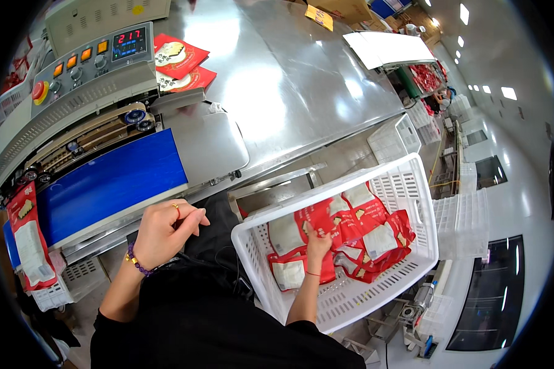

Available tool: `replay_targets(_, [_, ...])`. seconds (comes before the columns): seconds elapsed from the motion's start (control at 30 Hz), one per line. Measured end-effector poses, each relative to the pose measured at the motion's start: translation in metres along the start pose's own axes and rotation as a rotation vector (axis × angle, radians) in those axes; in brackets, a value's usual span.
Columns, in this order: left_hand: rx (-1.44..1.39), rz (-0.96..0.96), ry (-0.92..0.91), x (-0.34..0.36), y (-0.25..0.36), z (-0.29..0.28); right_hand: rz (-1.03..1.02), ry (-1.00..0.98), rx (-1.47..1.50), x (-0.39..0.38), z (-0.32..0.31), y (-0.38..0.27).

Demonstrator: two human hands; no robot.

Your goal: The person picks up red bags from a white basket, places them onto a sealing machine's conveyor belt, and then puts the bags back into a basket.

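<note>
My right hand [318,245] reaches down into a white plastic basket [426,212], its fingers closed on the upper part of a red pouch [313,215]. Several more red pouches with pale windows lie around it, such as a filled pouch [380,241] on the basket's right side. My left hand [171,229] hovers by the front edge of a blue conveyor belt [114,178], wearing a ring and a beaded bracelet. Its fingers are curled in, with nothing seen in them. Another red pouch [31,237] hangs over the belt's left end.
A sealing machine with a control panel [92,61] stands above the belt. Flat red pouches [181,58] lie beside it on the steel table [277,80]. A yellow packet [319,17] rests at the far edge. White crates [394,138] stand beyond the basket.
</note>
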State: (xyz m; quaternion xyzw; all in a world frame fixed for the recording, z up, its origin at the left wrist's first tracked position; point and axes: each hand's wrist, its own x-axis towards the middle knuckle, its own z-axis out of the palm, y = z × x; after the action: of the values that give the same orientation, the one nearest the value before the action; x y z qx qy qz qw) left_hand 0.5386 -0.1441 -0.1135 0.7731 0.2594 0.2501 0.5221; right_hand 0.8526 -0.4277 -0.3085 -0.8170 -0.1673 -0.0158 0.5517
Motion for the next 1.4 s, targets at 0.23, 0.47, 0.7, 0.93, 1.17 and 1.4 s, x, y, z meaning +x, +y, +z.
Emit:
replay_targets(0.23, [-0.144, 0.159, -0.037, -0.003, 0.013, -0.003, -0.233, -0.208, 0.035, -0.008, -0.038, -0.242])
replay_targets(0.47, [-0.457, 0.280, 0.038, -0.006, 0.013, 0.010, -0.336, -0.767, 0.110, -0.047, 0.022, -0.315])
replay_targets(0.7, [-0.973, -0.102, 0.138, -0.014, -0.006, -0.033, -0.268, -0.836, 0.429, -0.059, 0.101, -0.329])
replay_targets(0.93, [-1.067, -0.164, 0.045, -0.016, -0.031, -0.047, -0.068, -1.128, 0.509, -0.039, 0.119, -0.311])
replay_targets(1.17, [-0.640, -0.124, 0.139, 0.005, -0.054, -0.053, -0.030, -0.989, 0.569, -0.020, 0.145, -0.252])
replay_targets(1.4, [-0.286, -0.153, 0.420, 0.052, -0.073, -0.052, 0.149, -0.840, 0.709, 0.011, 0.185, -0.215])
